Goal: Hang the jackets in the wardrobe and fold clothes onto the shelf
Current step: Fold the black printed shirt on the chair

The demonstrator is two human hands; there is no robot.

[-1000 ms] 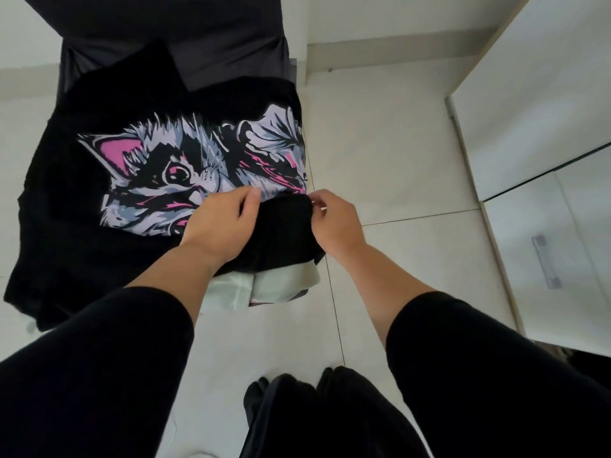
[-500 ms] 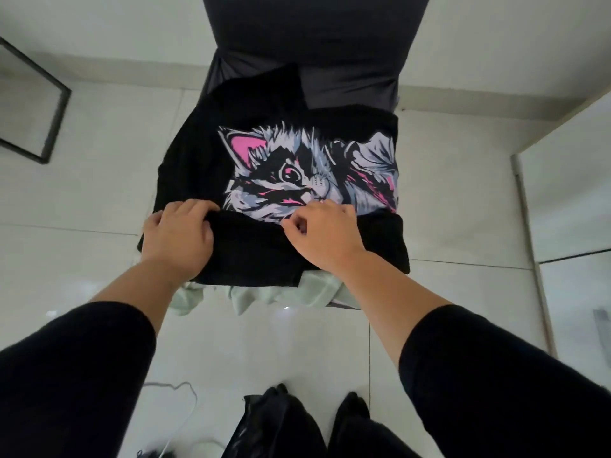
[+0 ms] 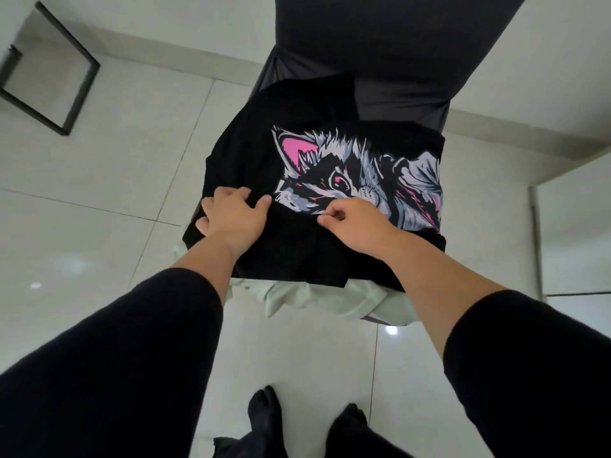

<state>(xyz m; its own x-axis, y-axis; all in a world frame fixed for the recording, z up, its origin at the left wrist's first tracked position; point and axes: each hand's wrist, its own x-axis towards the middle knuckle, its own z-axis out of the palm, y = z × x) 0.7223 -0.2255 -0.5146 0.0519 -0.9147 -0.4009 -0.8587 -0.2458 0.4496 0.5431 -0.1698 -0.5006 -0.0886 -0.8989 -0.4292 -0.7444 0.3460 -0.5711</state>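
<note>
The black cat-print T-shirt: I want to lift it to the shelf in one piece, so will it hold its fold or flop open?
The black cat-print T-shirt is probably floppy: its edges droop over the seat. The fold under the left hand and right hand looks loose, so it may fall open unless supported from below. It likely slides easily on the pale green garment beneath.

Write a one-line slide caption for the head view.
Both hands, left hand and right hand, press a folded black cat-print T-shirt over a pale green garment.
</note>
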